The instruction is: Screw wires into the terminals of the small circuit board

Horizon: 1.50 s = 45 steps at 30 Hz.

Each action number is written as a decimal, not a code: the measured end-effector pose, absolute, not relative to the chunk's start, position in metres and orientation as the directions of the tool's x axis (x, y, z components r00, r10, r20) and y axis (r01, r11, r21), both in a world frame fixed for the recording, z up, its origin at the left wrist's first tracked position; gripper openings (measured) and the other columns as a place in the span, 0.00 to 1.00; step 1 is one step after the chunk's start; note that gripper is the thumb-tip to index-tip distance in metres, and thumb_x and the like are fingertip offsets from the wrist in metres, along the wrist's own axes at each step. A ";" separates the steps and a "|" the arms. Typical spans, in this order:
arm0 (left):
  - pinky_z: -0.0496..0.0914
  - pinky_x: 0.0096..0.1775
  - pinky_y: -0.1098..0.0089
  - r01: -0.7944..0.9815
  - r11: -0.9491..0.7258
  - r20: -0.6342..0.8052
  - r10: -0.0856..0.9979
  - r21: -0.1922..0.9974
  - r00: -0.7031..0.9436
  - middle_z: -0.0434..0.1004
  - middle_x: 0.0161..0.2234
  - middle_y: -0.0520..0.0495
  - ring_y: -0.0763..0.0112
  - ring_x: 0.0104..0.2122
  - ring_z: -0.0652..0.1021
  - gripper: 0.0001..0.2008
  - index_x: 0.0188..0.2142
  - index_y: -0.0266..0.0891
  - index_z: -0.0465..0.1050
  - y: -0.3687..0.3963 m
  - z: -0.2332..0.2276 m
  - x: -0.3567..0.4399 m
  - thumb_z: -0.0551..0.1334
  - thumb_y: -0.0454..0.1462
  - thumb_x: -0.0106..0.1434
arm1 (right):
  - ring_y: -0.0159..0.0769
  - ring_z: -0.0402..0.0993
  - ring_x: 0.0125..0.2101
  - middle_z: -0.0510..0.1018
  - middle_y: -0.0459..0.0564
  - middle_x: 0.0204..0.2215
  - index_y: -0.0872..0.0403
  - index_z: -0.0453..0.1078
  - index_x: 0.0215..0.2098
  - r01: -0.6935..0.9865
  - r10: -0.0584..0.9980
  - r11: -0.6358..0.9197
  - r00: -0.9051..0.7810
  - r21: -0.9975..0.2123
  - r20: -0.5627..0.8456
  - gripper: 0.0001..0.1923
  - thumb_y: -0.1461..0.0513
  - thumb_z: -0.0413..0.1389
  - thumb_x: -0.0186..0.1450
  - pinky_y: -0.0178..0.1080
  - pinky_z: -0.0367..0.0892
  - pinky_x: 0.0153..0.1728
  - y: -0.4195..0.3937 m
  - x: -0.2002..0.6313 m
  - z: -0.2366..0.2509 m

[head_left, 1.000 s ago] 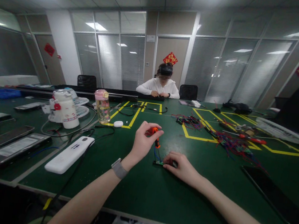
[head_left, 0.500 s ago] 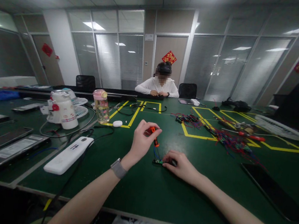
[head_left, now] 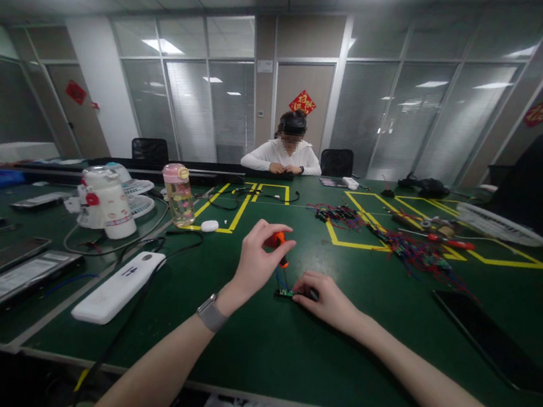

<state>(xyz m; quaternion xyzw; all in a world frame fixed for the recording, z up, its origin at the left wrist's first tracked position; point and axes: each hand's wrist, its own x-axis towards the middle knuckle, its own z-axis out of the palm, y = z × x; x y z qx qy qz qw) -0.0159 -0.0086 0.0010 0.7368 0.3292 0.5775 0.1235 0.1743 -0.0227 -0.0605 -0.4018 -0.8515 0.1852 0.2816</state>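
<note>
My left hand [head_left: 255, 259] grips a small orange-and-black screwdriver [head_left: 280, 245] by its handle, tip pointing down at a little green circuit board [head_left: 284, 293] on the green table [head_left: 243, 340]. Thin blue wires run up from the board toward the screwdriver. My right hand [head_left: 326, 299] lies flat on the table and pins the board's right end with its fingertips. A grey watch sits on my left wrist.
A white power strip [head_left: 118, 286] and dark flat devices [head_left: 6, 275] lie at the left, with a white jug [head_left: 106, 201] and a pink-capped bottle [head_left: 178, 194] behind. Coloured wire bundles [head_left: 410, 252] cover yellow-taped squares. A black slab [head_left: 492, 350] lies right. Another person sits across.
My hands hold the same pose on the screwdriver and the board. The view has shifted slightly, so everything sits a little lower and to the left.
</note>
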 end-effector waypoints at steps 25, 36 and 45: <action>0.69 0.30 0.72 0.267 -0.726 0.525 0.658 0.634 0.540 0.74 0.29 0.49 0.73 0.27 0.74 0.08 0.30 0.37 0.79 0.018 0.051 -0.019 0.68 0.40 0.54 | 0.34 0.70 0.30 0.74 0.48 0.30 0.55 0.73 0.34 0.587 0.799 0.592 -0.516 -0.553 0.309 0.04 0.62 0.57 0.63 0.35 0.66 0.32 -0.026 0.173 -0.056; 0.54 0.26 0.70 0.673 -0.721 0.795 0.501 0.165 0.342 0.62 0.18 0.52 0.75 0.20 0.64 0.23 0.19 0.38 0.62 0.001 0.022 -0.011 0.50 0.43 0.68 | 0.34 0.70 0.31 0.74 0.47 0.30 0.55 0.73 0.34 0.597 0.797 0.598 -0.515 -0.534 0.317 0.03 0.63 0.57 0.62 0.35 0.65 0.33 -0.027 0.173 -0.054; 0.69 0.47 0.64 -0.124 -0.555 0.563 0.764 0.823 0.314 0.72 0.50 0.41 0.63 0.49 0.74 0.14 0.48 0.38 0.69 0.020 0.014 -0.007 0.51 0.37 0.67 | 0.34 0.70 0.31 0.73 0.48 0.30 0.55 0.73 0.34 0.602 0.800 0.592 -0.521 -0.536 0.298 0.04 0.63 0.56 0.63 0.35 0.65 0.33 -0.027 0.172 -0.054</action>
